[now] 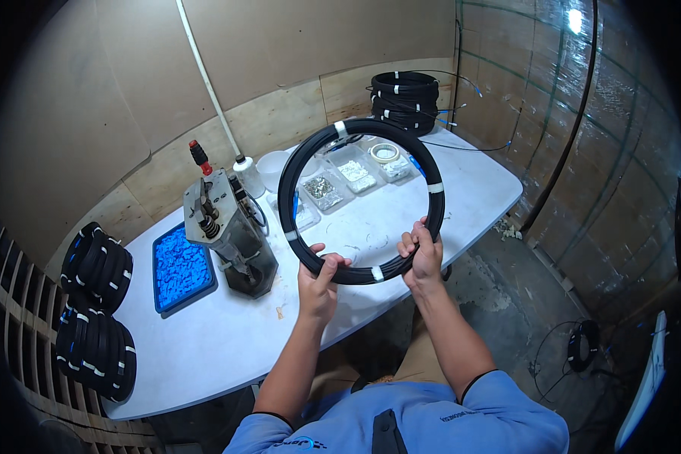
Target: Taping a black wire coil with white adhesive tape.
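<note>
A large black cable coil [287, 198], bound at intervals with white tape, is held up over the front part of the white table. My left hand [320, 284] grips its lower left, the thumb lying across the inner side. On the lower right, my right hand [421, 257] is closed round the same coil. Through the ring show clear plastic trays: one with small metal parts [321, 191], one with white pieces [356, 174], and one with a roll of tape [385, 153] on top. Bits of blue show at the coil's inner edge.
A bench machine [238, 234] with a red-and-black knob stands left of centre. Beside it lies a tray of blue parts [181, 265]. More coils [97, 268] are stacked at the left edge, others [405, 102] at the back right, cable ends sticking out. A white bottle [247, 175] stands behind.
</note>
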{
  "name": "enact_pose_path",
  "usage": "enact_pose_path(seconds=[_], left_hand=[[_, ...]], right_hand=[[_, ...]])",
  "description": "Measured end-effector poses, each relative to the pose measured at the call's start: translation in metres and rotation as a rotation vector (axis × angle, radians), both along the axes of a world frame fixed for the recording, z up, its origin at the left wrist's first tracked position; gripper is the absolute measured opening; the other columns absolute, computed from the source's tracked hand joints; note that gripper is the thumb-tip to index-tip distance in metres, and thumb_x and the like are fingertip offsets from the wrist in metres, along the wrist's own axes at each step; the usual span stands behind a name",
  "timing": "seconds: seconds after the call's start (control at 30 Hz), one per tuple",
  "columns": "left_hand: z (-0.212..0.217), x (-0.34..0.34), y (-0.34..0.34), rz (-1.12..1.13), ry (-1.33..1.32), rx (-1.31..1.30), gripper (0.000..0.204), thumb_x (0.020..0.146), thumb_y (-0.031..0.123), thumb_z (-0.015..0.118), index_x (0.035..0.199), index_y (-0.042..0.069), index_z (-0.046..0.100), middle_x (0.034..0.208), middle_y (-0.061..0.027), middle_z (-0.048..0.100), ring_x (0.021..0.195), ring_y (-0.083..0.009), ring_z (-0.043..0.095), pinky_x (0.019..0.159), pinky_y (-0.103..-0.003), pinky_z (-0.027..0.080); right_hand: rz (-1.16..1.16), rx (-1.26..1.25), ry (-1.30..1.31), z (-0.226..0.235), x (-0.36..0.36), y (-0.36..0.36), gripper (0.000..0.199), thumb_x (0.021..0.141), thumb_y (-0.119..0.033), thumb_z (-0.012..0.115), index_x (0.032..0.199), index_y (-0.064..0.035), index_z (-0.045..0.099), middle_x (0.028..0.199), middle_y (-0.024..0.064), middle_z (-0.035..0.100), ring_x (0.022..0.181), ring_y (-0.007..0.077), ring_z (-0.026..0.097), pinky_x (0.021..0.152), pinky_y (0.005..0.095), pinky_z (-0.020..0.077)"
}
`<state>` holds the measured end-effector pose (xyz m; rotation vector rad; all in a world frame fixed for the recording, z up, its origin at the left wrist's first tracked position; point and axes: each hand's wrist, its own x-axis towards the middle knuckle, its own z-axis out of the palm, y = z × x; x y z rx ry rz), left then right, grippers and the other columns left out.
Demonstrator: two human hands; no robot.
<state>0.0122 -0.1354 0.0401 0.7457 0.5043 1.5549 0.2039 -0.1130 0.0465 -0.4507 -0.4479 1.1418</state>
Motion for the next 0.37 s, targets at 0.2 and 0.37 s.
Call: enact_pose_path(seconds=[0.2, 0.37], left_hand=[[0.033, -0.016, 0.015, 0.115, -0.069, -0.004, 0.02, 0.094, 0.011, 0.066, 0.098, 0.014, 0.046, 0.063, -0.0001, 0.044, 0.05, -0.0123, 0.045, 0.054, -0.033, 0.045], [0.053, -0.059, 0.023, -0.008, 0.187, -0.001, 0.026, 0.09, 0.013, 0.07, 0.101, 0.013, 0.046, 0.062, 0.0003, 0.044, 0.047, -0.0118, 0.044, 0.047, -0.031, 0.042]], right_hand=[[0.106, 0.19, -0.146, -0.015, -0.008, 0.001, 0.028, 0.099, -0.034, 0.058, 0.117, -0.0128, 0.051, 0.085, 0.003, 0.054, 0.083, 0.0206, 0.059, 0.077, 0.0366, 0.049], [0.256, 0.237, -0.449, 0.021, 0.053, 0.034, 0.061, 0.099, -0.053, 0.051, 0.139, -0.0088, 0.041, 0.117, 0.0118, 0.057, 0.113, 0.0314, 0.06, 0.097, 0.0459, 0.0466]])
